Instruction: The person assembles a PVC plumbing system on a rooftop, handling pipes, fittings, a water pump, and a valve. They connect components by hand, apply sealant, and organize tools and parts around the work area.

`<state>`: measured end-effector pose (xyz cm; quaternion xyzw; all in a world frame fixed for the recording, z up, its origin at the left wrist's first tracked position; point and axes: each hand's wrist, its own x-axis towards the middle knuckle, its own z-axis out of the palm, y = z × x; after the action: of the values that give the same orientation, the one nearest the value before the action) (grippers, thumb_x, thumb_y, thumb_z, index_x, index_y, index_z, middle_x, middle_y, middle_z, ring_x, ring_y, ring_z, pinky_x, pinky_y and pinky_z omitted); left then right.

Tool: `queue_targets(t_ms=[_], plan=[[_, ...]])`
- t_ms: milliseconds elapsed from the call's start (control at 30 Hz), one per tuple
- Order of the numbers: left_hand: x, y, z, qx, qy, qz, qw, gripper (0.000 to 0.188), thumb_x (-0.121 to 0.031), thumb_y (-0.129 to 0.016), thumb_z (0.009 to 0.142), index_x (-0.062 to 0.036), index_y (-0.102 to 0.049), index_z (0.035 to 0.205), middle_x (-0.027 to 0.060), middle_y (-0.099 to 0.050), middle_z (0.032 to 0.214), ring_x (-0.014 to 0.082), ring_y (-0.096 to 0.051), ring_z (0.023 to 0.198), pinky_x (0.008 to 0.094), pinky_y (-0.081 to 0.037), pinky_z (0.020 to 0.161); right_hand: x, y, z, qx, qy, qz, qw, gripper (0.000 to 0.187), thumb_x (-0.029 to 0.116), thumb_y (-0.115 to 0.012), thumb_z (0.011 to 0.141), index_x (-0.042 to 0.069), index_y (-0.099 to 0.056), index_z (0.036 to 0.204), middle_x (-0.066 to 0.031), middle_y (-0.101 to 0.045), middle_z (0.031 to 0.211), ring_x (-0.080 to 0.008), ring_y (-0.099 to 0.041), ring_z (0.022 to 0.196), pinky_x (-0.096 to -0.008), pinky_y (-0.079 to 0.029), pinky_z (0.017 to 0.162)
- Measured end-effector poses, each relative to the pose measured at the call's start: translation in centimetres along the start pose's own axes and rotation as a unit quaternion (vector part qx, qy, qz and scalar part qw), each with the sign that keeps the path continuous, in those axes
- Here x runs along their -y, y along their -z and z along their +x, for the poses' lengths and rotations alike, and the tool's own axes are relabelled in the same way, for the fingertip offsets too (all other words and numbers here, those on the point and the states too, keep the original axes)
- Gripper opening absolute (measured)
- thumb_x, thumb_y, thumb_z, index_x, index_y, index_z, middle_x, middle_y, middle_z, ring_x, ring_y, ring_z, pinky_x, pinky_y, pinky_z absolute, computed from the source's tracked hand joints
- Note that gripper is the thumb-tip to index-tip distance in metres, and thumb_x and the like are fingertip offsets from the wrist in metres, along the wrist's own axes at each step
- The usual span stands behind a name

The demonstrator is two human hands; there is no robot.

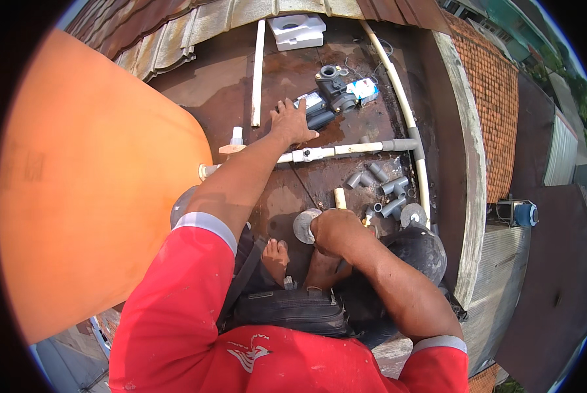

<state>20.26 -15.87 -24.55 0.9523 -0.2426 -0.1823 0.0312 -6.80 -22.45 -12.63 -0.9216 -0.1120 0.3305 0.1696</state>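
My left hand [293,122] is stretched out with its fingers spread, at the near end of a dark grey water pump [329,98]. The fingertips look to be on the pump's body; a firm grip does not show. My right hand [339,230] is curled closed near my feet, back upward. Beside its fingers shows a round grey disc [304,226], and what the fingers hold is hidden. A short cream pipe piece [340,198] stands out just beyond that hand. Between my two hands runs a cream pipe with a white valve [306,154].
Loose grey pipe fittings [395,187] lie right of my right hand, near another round disc [413,215]. A large orange tank [103,177] fills the left. A long cream pipe [398,92] runs along the right side. White foam packing [297,31] sits at the back.
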Motion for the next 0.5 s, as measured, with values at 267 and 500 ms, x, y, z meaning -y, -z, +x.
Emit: queue_targets(t_ms=[267,500], plan=[[-1.1,-3.0,3.6,-0.034,-0.038,0.092,0.994,0.125,-0.033,-0.091,0.081,-0.0183,-0.015,0.180,0.0358,-0.027,0.174,0.0521,-0.025,0.164,0.0814,-0.020,0.124,0.9,0.1,-0.1,0.004,0.028,-0.007,1.000,0.023,0.025,-0.072,0.093,0.007,-0.085,0.100,-0.0166,-0.083,0.096,-0.0363,-0.081,0.096,-0.0487,-0.063,0.086],[1.3,-2.6,5.1,-0.038,-0.108,0.139,0.984,0.124,-0.016,-0.086,0.083,-0.0235,-0.010,0.181,0.0316,-0.025,0.175,0.0490,-0.027,0.164,0.0807,-0.022,0.124,0.6,-1.3,-0.3,-0.043,0.041,-0.026,0.998,0.026,0.027,-0.066,0.100,0.011,-0.086,0.098,-0.0141,-0.082,0.093,-0.0333,-0.081,0.091,-0.0473,-0.061,0.082]])
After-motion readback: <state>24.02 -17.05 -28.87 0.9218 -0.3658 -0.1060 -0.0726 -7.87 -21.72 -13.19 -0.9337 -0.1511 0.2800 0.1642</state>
